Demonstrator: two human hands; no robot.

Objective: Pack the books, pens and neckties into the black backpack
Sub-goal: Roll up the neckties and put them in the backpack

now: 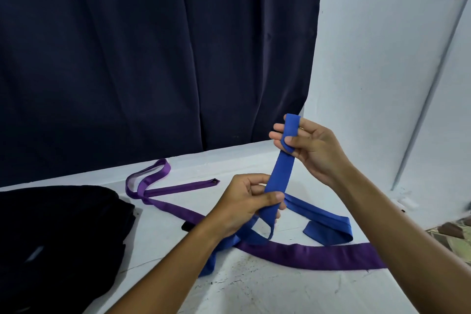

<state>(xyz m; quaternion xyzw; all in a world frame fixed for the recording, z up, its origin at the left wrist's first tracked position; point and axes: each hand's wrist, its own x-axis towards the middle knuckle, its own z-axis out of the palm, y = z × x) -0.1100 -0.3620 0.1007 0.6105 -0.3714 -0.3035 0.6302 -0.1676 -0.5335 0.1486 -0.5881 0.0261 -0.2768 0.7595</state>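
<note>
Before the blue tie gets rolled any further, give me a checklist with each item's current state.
1. Right hand pinches the blue necktie end folded over its fingers: ok.
2. Left hand grips the strip lower down: ok.
3. Strip between hands straight: ok.
4. Tail free of purple necktie: not ok, they cross.
5. Black backpack open: cannot tell.

Dim, cool, even light; wide-angle bend at edges.
No glare or hard shadows. Curtain [153, 58] and backpack [56, 237] go near-black, little detail. Wall [382, 45] lines bow at right edge. Hands sharp w/ slight softness; compression smears bottom tabletop [254, 293].
</note>
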